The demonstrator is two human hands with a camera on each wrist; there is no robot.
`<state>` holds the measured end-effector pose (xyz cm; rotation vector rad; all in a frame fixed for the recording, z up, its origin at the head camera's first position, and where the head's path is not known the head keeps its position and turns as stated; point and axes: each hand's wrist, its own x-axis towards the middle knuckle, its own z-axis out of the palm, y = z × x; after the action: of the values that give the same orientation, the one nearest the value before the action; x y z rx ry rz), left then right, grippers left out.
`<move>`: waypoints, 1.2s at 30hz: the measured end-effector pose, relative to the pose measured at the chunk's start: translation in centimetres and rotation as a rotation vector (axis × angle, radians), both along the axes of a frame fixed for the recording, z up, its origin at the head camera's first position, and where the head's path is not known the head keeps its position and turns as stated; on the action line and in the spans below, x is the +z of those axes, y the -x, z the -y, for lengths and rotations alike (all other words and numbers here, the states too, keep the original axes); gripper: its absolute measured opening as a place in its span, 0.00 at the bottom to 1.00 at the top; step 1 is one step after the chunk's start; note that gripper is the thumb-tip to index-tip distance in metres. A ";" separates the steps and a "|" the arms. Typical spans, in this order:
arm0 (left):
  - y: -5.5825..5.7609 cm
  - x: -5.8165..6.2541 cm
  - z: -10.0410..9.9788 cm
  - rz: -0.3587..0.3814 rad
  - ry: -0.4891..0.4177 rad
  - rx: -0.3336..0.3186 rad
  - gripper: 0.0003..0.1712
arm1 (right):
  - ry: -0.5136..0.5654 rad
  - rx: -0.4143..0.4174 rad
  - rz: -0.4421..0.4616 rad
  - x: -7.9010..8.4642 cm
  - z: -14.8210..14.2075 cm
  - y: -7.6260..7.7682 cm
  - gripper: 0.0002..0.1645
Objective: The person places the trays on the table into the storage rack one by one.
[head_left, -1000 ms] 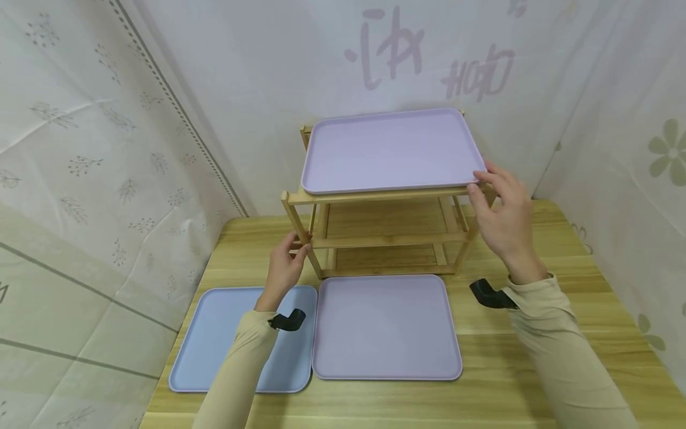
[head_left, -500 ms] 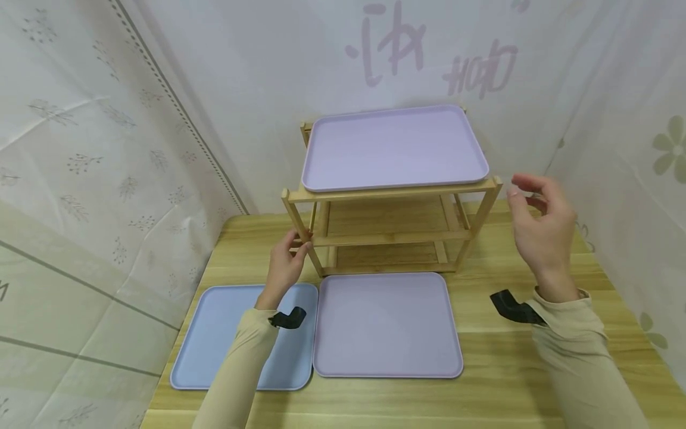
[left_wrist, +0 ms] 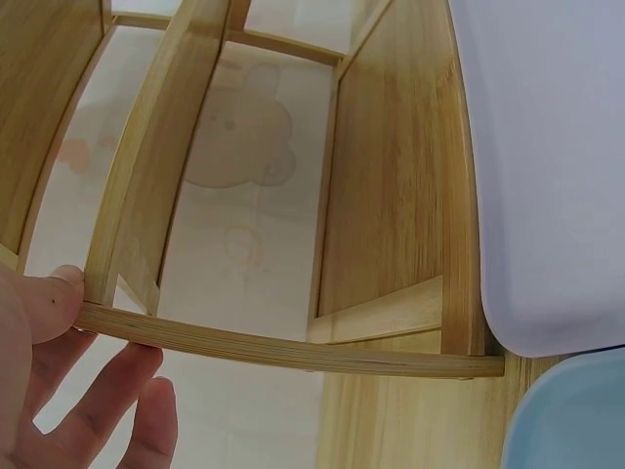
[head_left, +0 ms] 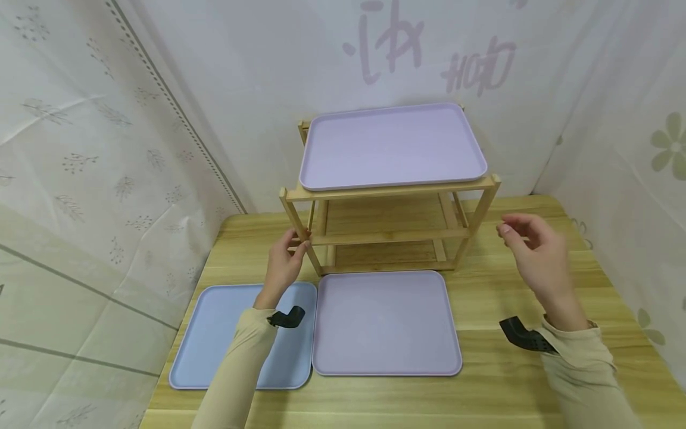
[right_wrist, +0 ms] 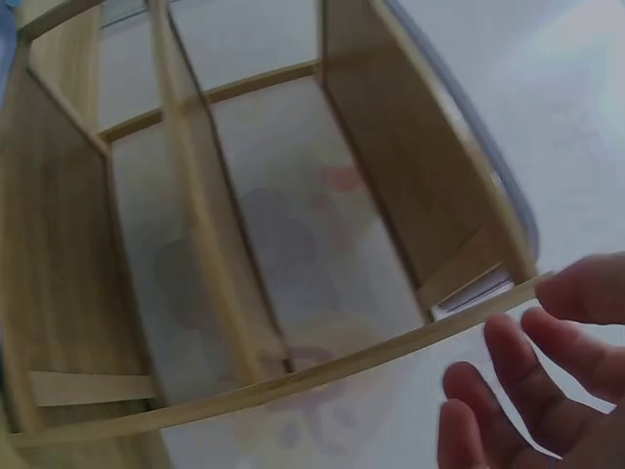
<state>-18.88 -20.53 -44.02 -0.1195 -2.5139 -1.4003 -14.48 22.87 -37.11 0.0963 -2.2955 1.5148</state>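
A wooden three-level rack (head_left: 388,239) stands at the back of the table. Its left front post is pinched by my left hand (head_left: 284,265), at about middle-shelf height. In the left wrist view the thumb (left_wrist: 54,303) lies on one side of that post and the fingers on the other. On the top shelf lies a lilac tray (head_left: 393,146), with nothing on it. My right hand (head_left: 538,256) hangs in the air to the right of the rack, fingers loosely curled and holding nothing. The right wrist view shows its fingers (right_wrist: 518,371) beside the rack's right side, slightly blurred.
A second lilac tray (head_left: 386,325) lies flat on the wooden table (head_left: 498,369) before the rack. Beside it on the left is a blue tray (head_left: 214,339), partly under my left forearm. Patterned cloth (head_left: 241,89) hangs behind and at both sides.
My right hand has let go of the right front corner of the upper lilac tray, moved right and then down. My left hand stays on the post.
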 end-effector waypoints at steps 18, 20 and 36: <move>-0.1 -0.1 0.0 -0.004 0.007 0.006 0.15 | -0.272 0.398 0.509 -10.9 0.2 -2.3 0.23; 0.0 0.0 -0.1 -0.007 0.007 0.006 0.15 | -0.286 0.422 0.526 -11.7 0.5 -2.7 0.21; 0.0 -0.1 0.0 -0.013 0.019 0.013 0.16 | -0.328 0.408 0.584 -14.6 1.6 -4.6 0.20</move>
<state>-18.87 -20.50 -44.11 -0.1149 -2.5133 -1.3665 -9.92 21.27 -51.67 0.2530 -3.1406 1.4692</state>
